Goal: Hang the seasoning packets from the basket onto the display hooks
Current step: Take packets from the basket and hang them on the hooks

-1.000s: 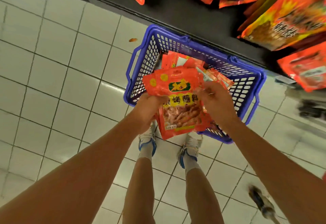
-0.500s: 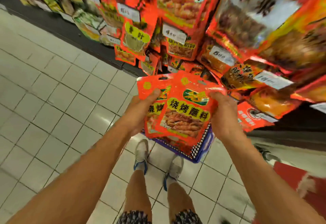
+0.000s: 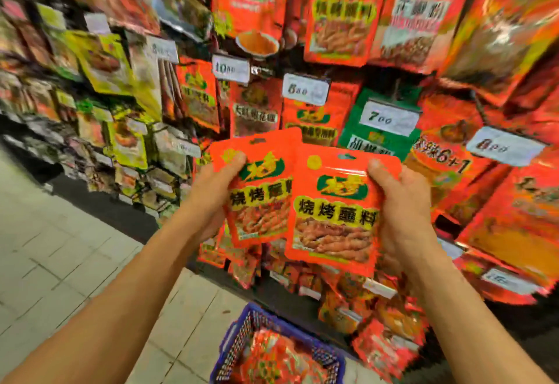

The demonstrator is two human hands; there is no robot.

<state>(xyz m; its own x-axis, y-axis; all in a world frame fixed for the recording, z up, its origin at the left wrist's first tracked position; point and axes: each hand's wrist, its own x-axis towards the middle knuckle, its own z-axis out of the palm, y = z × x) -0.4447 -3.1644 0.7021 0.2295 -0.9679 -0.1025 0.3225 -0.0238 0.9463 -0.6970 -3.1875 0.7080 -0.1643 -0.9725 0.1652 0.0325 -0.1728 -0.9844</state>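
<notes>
Two orange seasoning packets with yellow labels are raised in front of the display. My left hand [image 3: 213, 193] grips the rear packet [image 3: 257, 190] at its upper left, thumb on its face. My right hand [image 3: 402, 217] holds the front packet [image 3: 332, 211] by its right edge; it overlaps the rear one. Each packet has a hang hole at the top. The blue basket [image 3: 230, 344] sits on the floor below, with more orange packets [image 3: 278, 356] inside. The hooks themselves are hidden behind hanging packets.
The display wall [image 3: 338, 20] is packed with hanging red, orange and green packets and white price tags [image 3: 305, 88]. A matching packet [image 3: 341, 11] hangs at upper centre. White tiled floor [image 3: 60, 247] lies to the left.
Both hands have lifted the packets from the basket up to the display, and the view has tilted up. The packets have fanned apart, the front one shifted right.
</notes>
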